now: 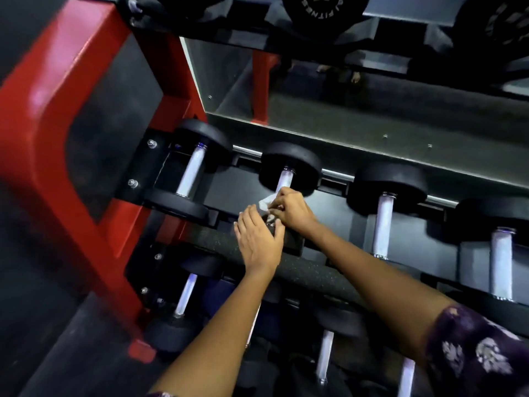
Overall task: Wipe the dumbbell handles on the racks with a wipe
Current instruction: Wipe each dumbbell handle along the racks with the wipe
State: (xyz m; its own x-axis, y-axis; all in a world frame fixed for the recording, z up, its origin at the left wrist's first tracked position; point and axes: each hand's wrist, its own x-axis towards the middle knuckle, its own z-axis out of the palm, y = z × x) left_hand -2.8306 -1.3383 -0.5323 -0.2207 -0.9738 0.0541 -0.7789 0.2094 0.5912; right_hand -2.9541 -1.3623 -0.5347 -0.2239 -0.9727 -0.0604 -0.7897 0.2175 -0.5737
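Note:
Black dumbbells with silver handles lie in rows on a red and black rack point(57, 144). My right hand point(292, 209) grips a white wipe point(264, 202) around the near part of the second dumbbell's handle point(286, 179) on the middle shelf. My left hand point(257, 242) lies flat with straight fingers over that dumbbell's near head, which is mostly hidden. The first dumbbell's handle point(190, 173) sits to the left, and two more handles point(383, 224) point(501, 265) to the right.
A lower shelf holds several more dumbbells point(184, 296). A speckled black bar point(315, 270) runs along the front of the middle shelf. A mirror point(343, 90) stands behind the rack, and an upper shelf with large weights point(323, 10) hangs overhead.

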